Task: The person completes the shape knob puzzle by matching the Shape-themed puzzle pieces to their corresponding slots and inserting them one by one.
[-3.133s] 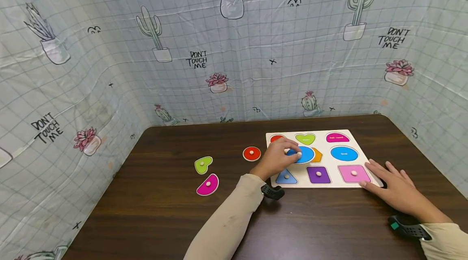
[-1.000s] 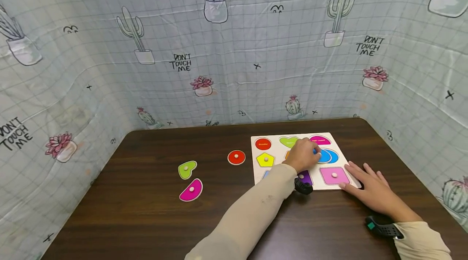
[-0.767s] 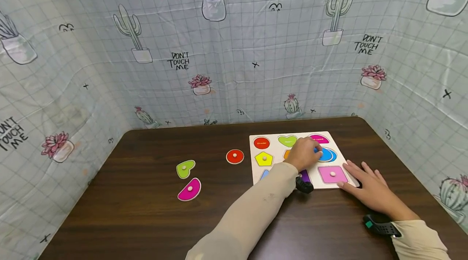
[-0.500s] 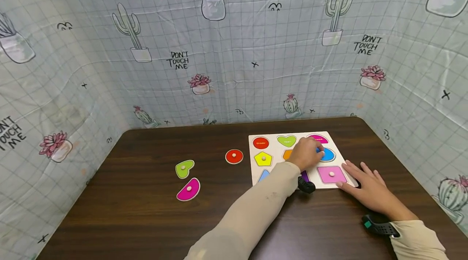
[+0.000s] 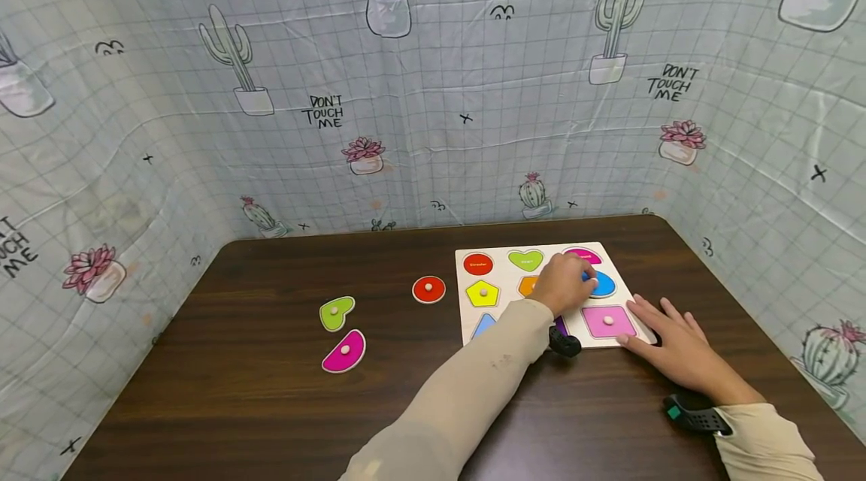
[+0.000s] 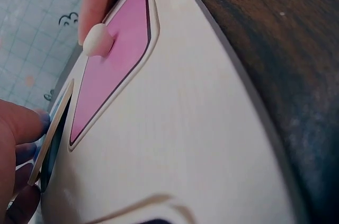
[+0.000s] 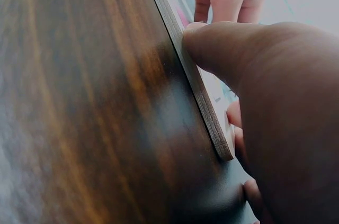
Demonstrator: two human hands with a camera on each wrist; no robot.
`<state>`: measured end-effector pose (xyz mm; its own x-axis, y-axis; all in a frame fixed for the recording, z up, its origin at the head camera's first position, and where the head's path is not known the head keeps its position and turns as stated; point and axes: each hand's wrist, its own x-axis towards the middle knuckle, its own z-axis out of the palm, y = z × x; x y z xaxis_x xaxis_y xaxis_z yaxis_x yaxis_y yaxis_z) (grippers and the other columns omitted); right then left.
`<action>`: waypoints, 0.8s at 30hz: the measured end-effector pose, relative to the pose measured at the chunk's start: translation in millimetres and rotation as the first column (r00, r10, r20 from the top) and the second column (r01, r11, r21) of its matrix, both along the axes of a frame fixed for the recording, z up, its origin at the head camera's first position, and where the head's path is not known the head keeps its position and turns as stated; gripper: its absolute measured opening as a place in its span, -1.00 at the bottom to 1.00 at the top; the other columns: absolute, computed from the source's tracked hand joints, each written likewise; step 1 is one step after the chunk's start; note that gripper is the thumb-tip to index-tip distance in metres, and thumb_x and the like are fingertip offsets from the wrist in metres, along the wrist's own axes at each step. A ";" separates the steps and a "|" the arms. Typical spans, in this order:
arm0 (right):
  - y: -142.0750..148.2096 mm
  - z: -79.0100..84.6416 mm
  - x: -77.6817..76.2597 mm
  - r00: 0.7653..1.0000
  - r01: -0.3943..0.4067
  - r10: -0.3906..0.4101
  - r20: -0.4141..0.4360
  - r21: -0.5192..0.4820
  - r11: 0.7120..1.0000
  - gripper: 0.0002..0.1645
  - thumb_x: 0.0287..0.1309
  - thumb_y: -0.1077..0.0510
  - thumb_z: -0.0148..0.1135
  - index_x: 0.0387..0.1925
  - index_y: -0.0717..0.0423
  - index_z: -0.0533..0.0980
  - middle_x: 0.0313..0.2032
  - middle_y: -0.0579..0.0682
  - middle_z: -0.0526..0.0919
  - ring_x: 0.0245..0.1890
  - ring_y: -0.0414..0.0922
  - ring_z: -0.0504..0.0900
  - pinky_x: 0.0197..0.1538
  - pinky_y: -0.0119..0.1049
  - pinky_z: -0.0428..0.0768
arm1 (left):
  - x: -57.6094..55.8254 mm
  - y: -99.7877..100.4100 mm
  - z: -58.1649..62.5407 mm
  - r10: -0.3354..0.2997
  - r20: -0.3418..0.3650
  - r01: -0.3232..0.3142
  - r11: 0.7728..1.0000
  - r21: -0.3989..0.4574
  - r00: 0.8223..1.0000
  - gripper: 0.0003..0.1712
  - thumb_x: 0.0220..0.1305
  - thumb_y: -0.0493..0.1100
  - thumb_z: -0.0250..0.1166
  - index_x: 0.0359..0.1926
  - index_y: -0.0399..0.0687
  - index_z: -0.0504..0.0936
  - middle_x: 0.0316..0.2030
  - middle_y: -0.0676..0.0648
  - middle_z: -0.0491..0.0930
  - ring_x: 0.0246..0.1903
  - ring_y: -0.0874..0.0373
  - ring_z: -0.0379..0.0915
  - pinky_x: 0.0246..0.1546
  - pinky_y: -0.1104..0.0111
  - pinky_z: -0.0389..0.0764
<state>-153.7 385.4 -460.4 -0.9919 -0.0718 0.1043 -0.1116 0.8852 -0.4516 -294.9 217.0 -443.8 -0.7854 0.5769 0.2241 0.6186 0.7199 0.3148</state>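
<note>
My left hand (image 5: 561,285) pinches a blue oval puzzle piece (image 5: 602,284) over the matching oval spot on the white puzzle board (image 5: 509,291). In the left wrist view the oval piece (image 6: 53,134) stands tilted, one edge a little above the board. Fingers partly cover it in the head view. My right hand (image 5: 683,353) rests at the board's right front corner, fingers spread. Its thumb (image 7: 222,46) lies on the board's edge in the right wrist view. A pink knobbed rectangle (image 5: 598,323) sits in the board near that hand.
Left of the board lie a loose red circle (image 5: 421,289), a green heart (image 5: 330,314) and a magenta half round (image 5: 341,355), each with a knob. A yellow pentagon (image 5: 476,294) sits in the board. A printed cloth (image 5: 433,90) stands behind the dark table (image 5: 271,406).
My left hand has carried the blue oval rightward from over the board's middle to its oval spot, where it now overlaps almost fully. The right hand stays at the corner; the head view has shifted.
</note>
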 end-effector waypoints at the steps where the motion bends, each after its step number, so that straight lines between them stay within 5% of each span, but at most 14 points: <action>1: -0.4 0.3 0.2 1.000 0.000 0.000 -0.001 0.004 1.000 -0.09 0.30 -0.23 0.23 0.41 0.32 0.28 0.41 0.40 0.22 0.39 0.55 -0.03 0.30 0.50 -0.23 | -0.2 0.3 -0.6 0.003 0.001 -0.003 1.000 0.001 1.000 -0.82 0.36 0.09 0.31 -0.15 0.28 0.80 -0.18 0.25 0.68 -0.10 0.30 0.48 0.05 0.54 0.43; 14: -5.1 -3.0 -3.7 1.000 -0.011 0.011 -0.018 -0.010 1.000 -0.11 0.29 -0.20 0.26 0.39 0.33 0.30 0.40 0.40 0.22 0.38 0.55 -0.02 0.31 0.49 -0.22 | -0.1 -6.2 -0.8 0.017 -0.039 -0.018 0.999 -0.033 0.999 -0.81 0.32 0.10 0.34 -0.13 0.28 0.81 -0.22 0.26 0.71 -0.15 0.27 0.47 -0.04 0.52 0.47; 18: -7.3 -3.2 -4.5 1.000 -0.014 0.014 0.007 -0.016 1.000 -0.08 0.29 -0.23 0.24 0.41 0.33 0.28 0.41 0.41 0.20 0.39 0.55 -0.04 0.31 0.49 -0.24 | -1.7 -13.1 -1.0 0.000 0.028 -0.002 0.997 0.075 1.000 -0.73 0.33 0.07 0.33 0.01 0.23 0.77 -0.11 0.26 0.69 -0.06 0.32 0.50 0.03 0.56 0.44; 24: 1.1 -4.5 -0.9 1.000 -0.001 0.001 0.026 0.003 1.000 -0.06 0.31 -0.25 0.21 0.43 0.33 0.24 0.42 0.42 0.17 0.40 0.54 -0.10 0.32 0.48 -0.32 | 0.2 -27.6 8.9 -0.061 0.093 0.033 0.961 0.274 0.994 -0.70 0.39 0.01 0.26 0.06 0.14 0.75 -0.09 0.20 0.67 -0.07 0.40 0.51 -0.01 0.62 0.42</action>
<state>-154.6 386.5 -464.8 -0.9943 -0.0728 0.0779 -0.1003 0.8865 -0.4517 -294.7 189.4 -434.9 -0.7852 0.5421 0.2993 0.6052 0.5697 0.5560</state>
